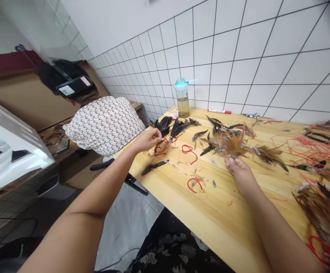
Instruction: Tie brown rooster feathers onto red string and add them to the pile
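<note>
A person's left hand [147, 140], fingers bunched and any pinch unclear, hovers over dark feathers [162, 126] and red string [188, 152] on a wooden table [210, 216], while the loosely open right hand [239, 175] touches a brown feather pile [233, 147].

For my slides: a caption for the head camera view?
Left hand by black feathers, right hand at brown feathers, red string scattered on wooden table.

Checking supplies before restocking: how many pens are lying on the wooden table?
2. A red-capped pen lies by the tiled wall, right of the plastic water bottle; a darker pen lies further right along the wall. Others may be hidden under the feathers.
</note>
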Tool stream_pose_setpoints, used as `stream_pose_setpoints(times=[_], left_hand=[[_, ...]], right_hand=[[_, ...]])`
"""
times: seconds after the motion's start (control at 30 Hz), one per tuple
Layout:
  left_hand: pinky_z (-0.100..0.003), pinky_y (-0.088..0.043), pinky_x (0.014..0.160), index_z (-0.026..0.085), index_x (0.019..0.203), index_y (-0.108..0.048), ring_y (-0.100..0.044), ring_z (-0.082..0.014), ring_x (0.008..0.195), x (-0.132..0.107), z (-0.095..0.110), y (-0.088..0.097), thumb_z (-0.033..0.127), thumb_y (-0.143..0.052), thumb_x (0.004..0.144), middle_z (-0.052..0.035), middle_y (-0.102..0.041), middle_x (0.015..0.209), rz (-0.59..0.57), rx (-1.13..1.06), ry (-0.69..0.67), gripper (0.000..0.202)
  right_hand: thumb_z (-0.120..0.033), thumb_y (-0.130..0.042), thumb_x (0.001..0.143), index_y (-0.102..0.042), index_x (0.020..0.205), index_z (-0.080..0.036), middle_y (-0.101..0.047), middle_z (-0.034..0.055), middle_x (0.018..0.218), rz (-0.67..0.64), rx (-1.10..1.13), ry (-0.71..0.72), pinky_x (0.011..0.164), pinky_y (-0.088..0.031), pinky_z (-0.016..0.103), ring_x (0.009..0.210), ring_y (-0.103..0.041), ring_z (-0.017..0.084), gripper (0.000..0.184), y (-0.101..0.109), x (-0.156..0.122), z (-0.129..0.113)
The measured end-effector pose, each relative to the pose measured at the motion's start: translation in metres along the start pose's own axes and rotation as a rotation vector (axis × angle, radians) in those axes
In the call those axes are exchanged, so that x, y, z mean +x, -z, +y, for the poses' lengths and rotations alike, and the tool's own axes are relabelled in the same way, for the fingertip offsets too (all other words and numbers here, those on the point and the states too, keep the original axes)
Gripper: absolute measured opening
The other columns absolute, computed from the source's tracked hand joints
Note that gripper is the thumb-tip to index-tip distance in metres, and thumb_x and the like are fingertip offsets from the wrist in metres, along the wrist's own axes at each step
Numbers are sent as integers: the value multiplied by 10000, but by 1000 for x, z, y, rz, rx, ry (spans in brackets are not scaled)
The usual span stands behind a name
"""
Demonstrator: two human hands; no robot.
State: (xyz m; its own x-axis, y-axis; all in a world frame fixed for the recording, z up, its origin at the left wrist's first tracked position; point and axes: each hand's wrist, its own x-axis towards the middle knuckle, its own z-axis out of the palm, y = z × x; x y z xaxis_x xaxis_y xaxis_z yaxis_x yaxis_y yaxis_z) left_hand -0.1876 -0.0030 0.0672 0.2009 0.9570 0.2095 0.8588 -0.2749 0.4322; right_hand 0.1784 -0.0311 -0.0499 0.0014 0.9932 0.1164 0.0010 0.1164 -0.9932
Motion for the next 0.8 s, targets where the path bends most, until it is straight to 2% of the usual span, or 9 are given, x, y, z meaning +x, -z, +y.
stream_pose_setpoints(times=[0.1, 0.2, 0.3, 0.43, 0.5, 0.6, 0.67, 0.8], left_hand=[[-225, -385, 589, 165, 835, -551, -508, -111, 639, 6, 22, 5, 303, -564, 776, 2, -587, 736, 32, -247, 51, 151], [-211, -371, 569, 161, 852, -542, -481, -94, 620, 14, 47, 0, 303, -586, 771, 8, -557, 734, -32, -385, 15, 170], [-208, -362, 558, 157, 841, -550, -472, -91, 621, 22, 74, -13, 287, -595, 770, 7, -536, 727, -112, -406, -44, 156], [-210, -364, 569, 152, 829, -547, -461, -90, 635, 30, 107, -40, 284, -568, 800, 3, -527, 741, -200, -427, -153, 137], [-216, -379, 593, 152, 821, -547, -470, -94, 653, 32, 121, -57, 286, -555, 813, 0, -538, 752, -228, -432, -214, 135], [-229, -408, 647, 155, 819, -560, -500, -105, 687, 33, 139, -82, 283, -540, 825, -7, -572, 769, -254, -422, -318, 130], [-240, -420, 684, 157, 813, -576, -519, -113, 707, 33, 147, -95, 277, -530, 831, -10, -596, 772, -265, -395, -364, 130], [-245, -423, 696, 156, 793, -570, -536, -122, 725, 35, 154, -109, 288, -538, 828, -21, -617, 785, -268, -423, -349, 140]], right_hand=[[-594, -658, 707, -498, 644, -215, -476, -19, 649, 9, 107, -72, 577, -334, 281, 576, -387, 119, 416, 0, 0, -6], [-575, -664, 699, -557, 708, -213, -448, -28, 644, -5, 158, -90, 528, -263, 279, 539, -299, 109, 378, 0, 0, -12], [-555, -672, 685, -624, 820, -215, -448, -22, 671, -18, 187, -88, 536, -256, 279, 558, -302, 119, 369, 0, -2, -17], [-517, -662, 707, -656, 902, -227, -481, -7, 699, -61, 204, -90, 574, -274, 288, 599, -340, 143, 350, -3, -5, -23], [-536, -654, 714, -651, 871, -229, -457, -12, 663, -92, 252, -63, 612, -298, 295, 623, -365, 155, 345, -6, -8, -26], [-580, -669, 702, -566, 653, -217, -441, -12, 639, -152, 307, -19, 698, -332, 307, 655, -393, 156, 381, -10, -10, -28], [-596, -668, 707, -522, 592, -213, -448, -10, 637, -180, 322, -3, 726, -335, 309, 671, -407, 157, 426, -12, -11, -29], [-584, -712, 677, -506, 578, -207, -485, -11, 640, -172, 383, -63, 710, -338, 293, 692, -461, 154, 441, -10, -8, -26]])
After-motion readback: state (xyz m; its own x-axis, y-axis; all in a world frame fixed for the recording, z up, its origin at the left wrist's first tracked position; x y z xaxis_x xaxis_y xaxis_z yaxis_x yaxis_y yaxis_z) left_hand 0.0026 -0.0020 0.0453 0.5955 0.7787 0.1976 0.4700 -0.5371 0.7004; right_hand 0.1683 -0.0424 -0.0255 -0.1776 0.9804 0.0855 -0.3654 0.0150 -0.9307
